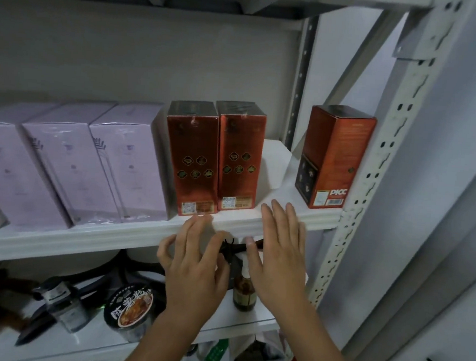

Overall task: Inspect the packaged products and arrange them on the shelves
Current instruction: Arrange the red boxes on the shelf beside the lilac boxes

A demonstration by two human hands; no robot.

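On the white shelf (86, 240), the left red box (194, 160) and middle red box (239, 158) are stood side by side, the right red box (332, 158) well apart. The left grip (194, 264) and right grip (279, 256) are held empty before its edge.

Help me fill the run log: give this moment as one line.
left hand: open, empty | right hand: open, empty | tall red cardboard boxes: upright on white metal shelf
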